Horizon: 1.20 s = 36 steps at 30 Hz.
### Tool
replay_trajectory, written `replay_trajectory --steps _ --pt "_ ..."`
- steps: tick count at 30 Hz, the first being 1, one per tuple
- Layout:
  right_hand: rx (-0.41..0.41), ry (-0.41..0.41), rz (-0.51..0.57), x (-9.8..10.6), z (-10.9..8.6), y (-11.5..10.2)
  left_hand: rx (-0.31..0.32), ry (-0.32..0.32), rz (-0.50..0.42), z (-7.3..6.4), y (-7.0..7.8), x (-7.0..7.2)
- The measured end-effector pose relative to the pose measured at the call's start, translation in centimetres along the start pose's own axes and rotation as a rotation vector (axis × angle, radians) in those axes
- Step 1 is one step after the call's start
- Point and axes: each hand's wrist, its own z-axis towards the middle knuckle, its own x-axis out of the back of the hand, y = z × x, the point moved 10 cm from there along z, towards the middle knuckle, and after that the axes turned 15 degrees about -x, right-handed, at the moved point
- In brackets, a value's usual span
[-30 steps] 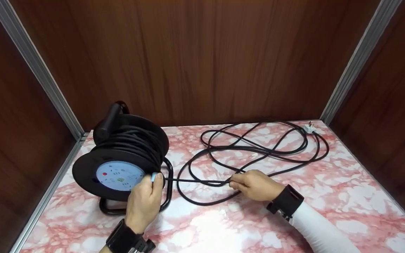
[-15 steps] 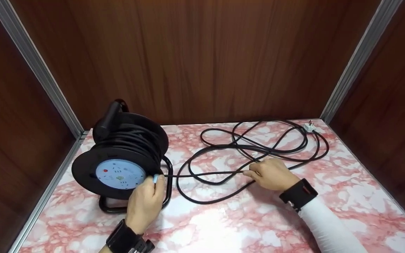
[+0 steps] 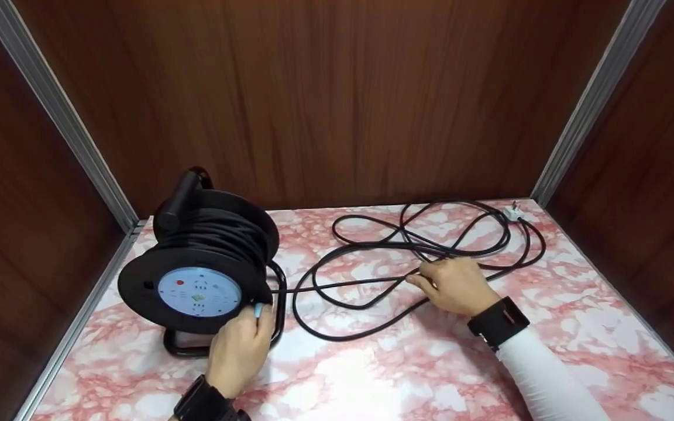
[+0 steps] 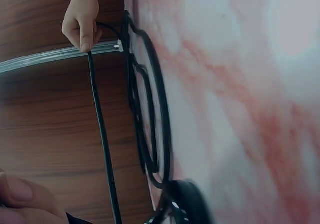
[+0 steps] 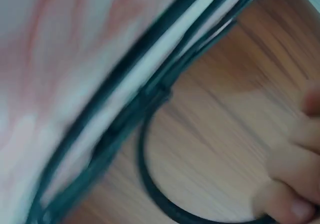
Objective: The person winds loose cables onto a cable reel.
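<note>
A black cable reel [image 3: 220, 257] stands on the left of the table, its round light-blue socket panel [image 3: 199, 292] facing the front. My left hand [image 3: 237, 348] grips a small knob with a light-blue end [image 3: 258, 310] at the lower right of the reel's front disc. From the reel a black cable [image 3: 348, 284] runs right, nearly straight, to my right hand [image 3: 457, 285], which pinches it between thumb and fingers. In the left wrist view this cable [image 4: 102, 129] stretches up to the right hand [image 4: 81, 18]. Past that hand, the cable [image 5: 150, 184] curves down in the right wrist view.
Loose cable loops [image 3: 366, 245] lie across the middle and right of the pink-and-white marbled table [image 3: 360, 380]. A white plug [image 3: 512, 213] lies at the far right corner. Brown wood-look panels [image 3: 337, 105] with metal corner strips enclose the back and sides.
My right hand has moved right and a little farther back along with the cable. My left hand has dropped slightly with the knob, and the reel's disc has turned a little.
</note>
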Motion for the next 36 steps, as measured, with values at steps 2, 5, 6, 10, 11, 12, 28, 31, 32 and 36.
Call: replay_trajectory --steps 2,5,6,10,11,12,28,31,32,36 --pt "-0.048 -0.131 0.044 -1.2 -0.1 0.5 0.016 -0.02 0.002 -0.4 -0.5 -0.3" --pt "-0.093 -0.266 0.105 -2.2 -0.2 0.9 0.046 -0.052 0.002 -1.0 -1.5 -0.7" --pt "-0.088 -0.272 0.116 -2.1 -0.1 0.8 0.055 -0.063 0.0 -1.3 -1.7 -0.8" --pt "-0.016 -0.102 0.063 -0.3 0.2 0.3 0.087 -0.098 -0.009 -1.7 -2.5 -1.1" --pt "-0.011 -0.041 0.043 0.3 0.3 0.3 0.091 -0.104 -0.011 -1.8 -2.6 -1.2" --pt "-0.014 -0.002 0.027 0.6 0.3 0.4 0.096 -0.11 -0.011 -1.8 -2.7 -1.2" --pt "-0.067 -0.178 0.051 -1.0 -0.1 1.5 0.187 -0.194 -0.017 -3.5 -6.7 -0.5" --pt "-0.065 -0.111 0.046 -0.4 -0.2 1.8 0.187 -0.207 -0.017 -3.4 -7.0 -0.4" --pt "-0.067 -0.117 0.049 -0.5 -0.2 1.9 0.188 -0.21 -0.019 -3.4 -7.1 -0.3" --pt "-0.101 -0.247 0.082 -2.0 -0.6 2.5 0.204 -0.214 -0.007 -3.7 -7.9 0.4"
